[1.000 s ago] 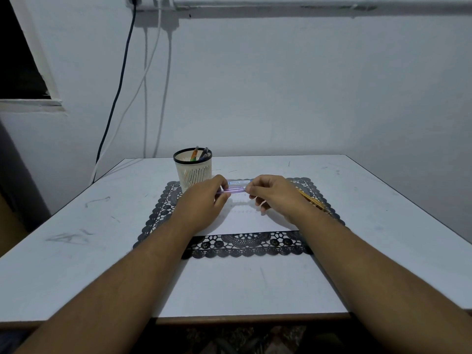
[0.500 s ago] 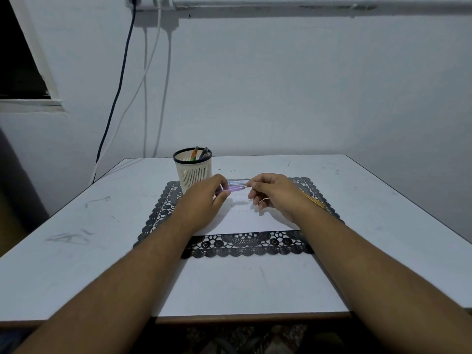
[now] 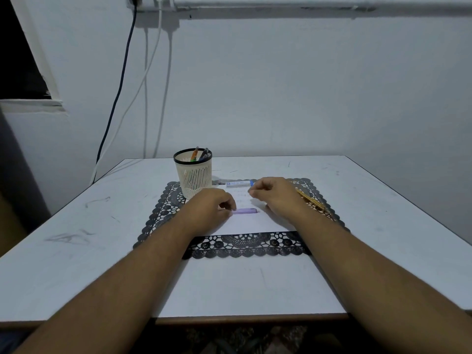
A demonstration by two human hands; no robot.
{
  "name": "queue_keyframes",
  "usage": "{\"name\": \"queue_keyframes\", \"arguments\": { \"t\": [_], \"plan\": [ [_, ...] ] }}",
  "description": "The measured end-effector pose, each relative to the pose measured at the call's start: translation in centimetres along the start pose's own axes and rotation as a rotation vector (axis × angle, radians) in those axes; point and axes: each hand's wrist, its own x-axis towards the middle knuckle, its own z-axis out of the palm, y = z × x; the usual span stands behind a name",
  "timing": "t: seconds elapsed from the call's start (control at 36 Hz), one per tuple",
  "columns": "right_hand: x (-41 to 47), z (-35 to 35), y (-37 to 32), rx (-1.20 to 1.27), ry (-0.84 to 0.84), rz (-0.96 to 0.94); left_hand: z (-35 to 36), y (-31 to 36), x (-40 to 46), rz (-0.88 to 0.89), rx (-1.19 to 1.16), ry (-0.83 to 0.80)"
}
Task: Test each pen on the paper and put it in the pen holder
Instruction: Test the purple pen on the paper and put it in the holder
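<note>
A short purple pen (image 3: 245, 211) lies level across the white paper (image 3: 251, 223). My left hand (image 3: 210, 209) pinches its left end. My right hand (image 3: 274, 194) hovers a little above and behind the pen, fingers curled and thumb and forefinger pressed together. Whether anything small sits between them is hidden. The cream slatted pen holder (image 3: 193, 175) with a black rim stands at the mat's back left and holds several pens (image 3: 200, 154). A yellow pen (image 3: 313, 201) lies on the mat, partly under my right wrist.
A black lace mat (image 3: 163, 213) lies under the paper on the white table (image 3: 76, 226). A small blue and white case (image 3: 238, 184) rests at the paper's far edge. Cables hang down the wall (image 3: 281, 98) behind the table's left side.
Both hands held the purple pen up between them. Now my right hand has let go and drawn back, and my left hand has lowered the pen to the paper.
</note>
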Motion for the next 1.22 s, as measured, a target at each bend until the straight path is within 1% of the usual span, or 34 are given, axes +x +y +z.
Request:
{"name": "queue_keyframes", "arguments": {
  "t": [0.11,0.31,0.36,0.53,0.58,0.67,0.72,0.81,0.86,1.0,1.11,1.22],
  "plan": [
    [0.4,1.1,0.7,-0.056,-0.083,-0.039,-0.2,-0.6,-0.1,0.0,-0.004,-0.004],
    [1.0,1.6,0.4,-0.315,-0.098,-0.1,-1.0,-1.7,-0.1,-0.034,0.007,-0.03],
    [1.1,1.6,0.5,-0.353,-0.111,-0.102,-1.0,-1.7,-0.2,-0.031,0.01,-0.041],
    [1.2,1.7,0.4,-0.346,-0.15,-0.089,-0.9,-1.4,-0.1,-0.019,0.02,-0.044],
    [1.2,1.3,0.4,-0.302,-0.161,-0.076,-0.8,-1.3,-0.1,-0.012,0.031,-0.046],
    [1.6,0.1,0.2,-0.176,-0.122,-0.006,-0.6,-1.0,-0.2,0.0,0.048,-0.05],
    [2.4,-1.2,-0.2,-0.17,-0.061,0.01,-0.6,-1.0,-0.1,0.007,0.053,-0.053],
    [4.8,-2.8,-0.5,-0.326,0.02,-0.044,-0.6,-1.0,-0.1,-0.001,0.053,-0.05],
    [6.2,-3.2,-0.5,-0.422,0.033,-0.059,-0.6,-1.1,-0.1,-0.004,0.054,-0.048],
    [8.9,-2.5,-0.4,-0.613,0.01,-0.077,-0.3,-1.0,0.1,0.015,0.062,-0.044],
    [10.4,-0.8,-0.2,-0.929,-0.075,-0.088,-0.2,-0.9,0.3,0.02,0.066,-0.043],
    [10.8,1.0,0.5,-1.131,-0.045,-0.125,-0.2,-0.9,0.3,0.022,0.065,-0.031]
  ]
}}
